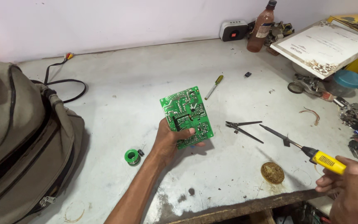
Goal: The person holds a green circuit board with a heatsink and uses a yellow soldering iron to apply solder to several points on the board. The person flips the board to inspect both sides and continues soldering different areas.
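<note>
My left hand (167, 141) holds a green circuit board (186, 116) by its lower edge, solder side up, above the grey workbench (146, 74). My right hand (351, 186) grips the yellow handle of a soldering iron (311, 152); its dark tip points left and hangs over the bench, well to the right of the board. Black tweezers (242, 127) lie between the board and the iron's tip.
A green solder spool (132, 157) sits left of my wrist. A round flux tin (272, 172) lies near the front edge. A screwdriver (214, 86), a brown bottle (262, 28), a framed sheet (324, 45), an olive bag (21, 141) and small parts clutter at the right.
</note>
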